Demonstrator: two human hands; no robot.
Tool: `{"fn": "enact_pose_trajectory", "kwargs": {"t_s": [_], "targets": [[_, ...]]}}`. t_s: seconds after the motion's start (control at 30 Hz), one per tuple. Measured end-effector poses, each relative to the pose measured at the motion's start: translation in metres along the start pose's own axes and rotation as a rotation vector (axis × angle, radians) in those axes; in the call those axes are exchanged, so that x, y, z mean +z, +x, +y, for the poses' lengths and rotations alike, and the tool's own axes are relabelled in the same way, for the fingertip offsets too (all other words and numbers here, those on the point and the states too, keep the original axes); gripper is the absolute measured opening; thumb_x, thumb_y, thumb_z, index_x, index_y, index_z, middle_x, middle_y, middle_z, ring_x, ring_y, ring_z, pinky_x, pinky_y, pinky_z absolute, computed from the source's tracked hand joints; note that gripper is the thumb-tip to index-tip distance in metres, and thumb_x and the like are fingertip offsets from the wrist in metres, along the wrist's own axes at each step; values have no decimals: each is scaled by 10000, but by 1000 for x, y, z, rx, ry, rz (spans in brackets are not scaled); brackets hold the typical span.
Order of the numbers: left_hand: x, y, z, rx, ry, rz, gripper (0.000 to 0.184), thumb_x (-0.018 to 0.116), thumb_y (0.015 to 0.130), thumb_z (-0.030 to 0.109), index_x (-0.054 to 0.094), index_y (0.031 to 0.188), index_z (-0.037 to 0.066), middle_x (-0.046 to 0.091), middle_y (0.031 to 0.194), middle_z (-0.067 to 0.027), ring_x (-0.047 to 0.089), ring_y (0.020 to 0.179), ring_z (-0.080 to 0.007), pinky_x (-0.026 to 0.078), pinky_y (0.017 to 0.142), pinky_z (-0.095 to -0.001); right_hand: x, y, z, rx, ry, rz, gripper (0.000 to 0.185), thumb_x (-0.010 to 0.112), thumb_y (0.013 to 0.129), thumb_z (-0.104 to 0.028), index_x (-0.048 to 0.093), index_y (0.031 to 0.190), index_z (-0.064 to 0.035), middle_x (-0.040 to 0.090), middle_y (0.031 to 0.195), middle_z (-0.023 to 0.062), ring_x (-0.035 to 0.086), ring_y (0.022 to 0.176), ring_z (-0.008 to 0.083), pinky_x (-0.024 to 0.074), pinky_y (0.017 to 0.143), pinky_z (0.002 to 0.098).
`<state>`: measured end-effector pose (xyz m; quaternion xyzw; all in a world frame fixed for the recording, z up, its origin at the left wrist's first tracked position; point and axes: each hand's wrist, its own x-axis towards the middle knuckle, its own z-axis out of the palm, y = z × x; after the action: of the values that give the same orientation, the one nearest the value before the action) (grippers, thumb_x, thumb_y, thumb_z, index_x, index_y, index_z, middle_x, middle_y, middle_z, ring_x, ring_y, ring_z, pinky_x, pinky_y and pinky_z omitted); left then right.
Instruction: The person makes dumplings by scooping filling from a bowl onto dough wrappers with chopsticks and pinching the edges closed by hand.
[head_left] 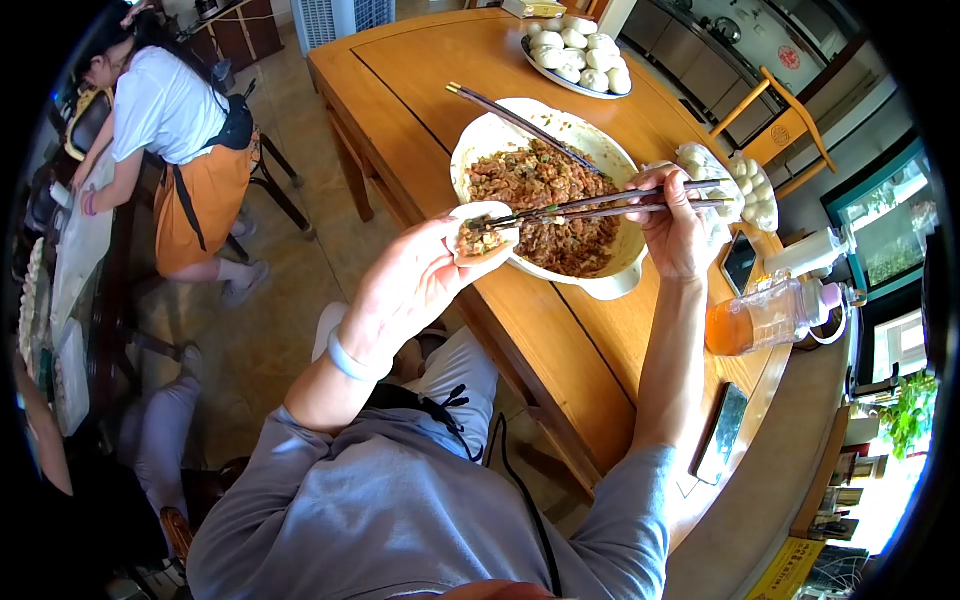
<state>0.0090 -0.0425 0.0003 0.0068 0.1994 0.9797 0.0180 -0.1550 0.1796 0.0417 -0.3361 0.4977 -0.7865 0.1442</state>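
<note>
My left hand (415, 278) holds a round dough wrapper (484, 250) with some filling on it, just off the near left rim of a large white bowl (607, 287). Brown minced filling (540, 190) lies in the bowl. My right hand (672, 225), above the bowl's right side, is closed around a pair of dark chopsticks (590, 208), whose tips touch the filling on the wrapper. Another pair of chopsticks (520, 124) rests across the bowl's far rim and the filling.
On the wooden table (390, 90) stand a plate of white buns (577, 60), bags of white pieces (755, 190), two phones (740, 262) and a bottle of orange liquid (755, 325). A person (180, 110) bends over another table at left; someone else's leg shows below.
</note>
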Motion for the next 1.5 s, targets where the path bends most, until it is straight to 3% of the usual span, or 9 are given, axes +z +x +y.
{"fn": "enact_pose_trajectory", "kwargs": {"t_s": [0.3, 0.43, 0.63, 0.9, 1.03, 1.17, 1.27, 1.4, 1.5], "targets": [[-6, -2, 3, 4, -43, 52, 334, 353, 930, 78, 384, 1186, -133, 476, 1195, -234, 491, 1120, -291, 393, 1016, -408, -21, -2, -21, -100, -4, 197, 234, 461, 931, -203, 558, 891, 7, 620, 820, 144, 636, 695, 190, 558, 574, 254], [-7, -4, 5, 12, -64, 71, 310, 363, 928, 73, 402, 1161, -128, 491, 1176, -229, 497, 1112, -289, 401, 1009, -410, -14, -7, -43, -28, -688, 373, 295, 581, 872, -256, 600, 866, 39, 629, 757, 128, 639, 652, 167, 556, 580, 258], [-13, -8, 7, 27, -67, 74, 364, 377, 924, 88, 375, 1190, -161, 447, 1237, -264, 437, 1179, -333, 345, 1048, -428, 2, -7, -32, 81, -834, 341, 238, 604, 861, -207, 613, 876, 31, 626, 752, 94, 620, 648, 143, 536, 580, 251], [-14, -17, 13, 18, -72, 39, 308, 345, 942, 89, 416, 1150, -126, 504, 1165, -220, 517, 1091, -282, 426, 988, -399, 11, -17, -14, 111, -689, 446, 254, 582, 872, -215, 614, 885, 37, 620, 781, 99, 615, 692, 147, 545, 620, 266], [-23, -14, 11, -17, -138, 4, 367, 353, 942, 112, 374, 1201, -147, 458, 1225, -256, 457, 1159, -332, 379, 1021, -426, -7, -61, 2, 137, -646, 555, 248, 618, 850, -254, 615, 890, -9, 618, 791, 52, 600, 686, 120, 508, 636, 236], [-26, -12, 9, -55, -149, -8, 371, 354, 943, 117, 373, 1215, -134, 464, 1220, -256, 471, 1146, -334, 390, 1011, -415, -4, -89, 5, 185, -502, 623, 201, 631, 838, -154, 564, 997, -51, 571, 830, 2, 560, 658, 76, 471, 589, 196], [-25, -13, 8, -76, -153, -31, 376, 358, 942, 123, 374, 1219, -131, 468, 1218, -254, 477, 1141, -332, 392, 1010, -408, 7, -104, 7, 196, -383, 664, 243, 638, 825, -143, 530, 1017, -40, 570, 840, 27, 561, 678, 95, 452, 604, 209], [-23, -16, 12, -81, -120, -40, 344, 353, 940, 110, 418, 1180, -127, 506, 1180, -211, 514, 1099, -285, 406, 1001, -392, 20, -120, 13, 331, -159, 648, 140, 577, 846, -65, 513, 970, -59, 559, 818, 15, 547, 633, 79, 459, 559, 195], [-29, -15, 10, -61, -96, -39, 384, 356, 944, 139, 388, 1216, -131, 472, 1226, -235, 485, 1138, -321, 392, 1006, -392, 34, -127, 19, 454, -214, 566, 62, 567, 841, -43, 534, 892, -55, 556, 756, 14, 540, 595, 83, 449, 529, 198]]}}
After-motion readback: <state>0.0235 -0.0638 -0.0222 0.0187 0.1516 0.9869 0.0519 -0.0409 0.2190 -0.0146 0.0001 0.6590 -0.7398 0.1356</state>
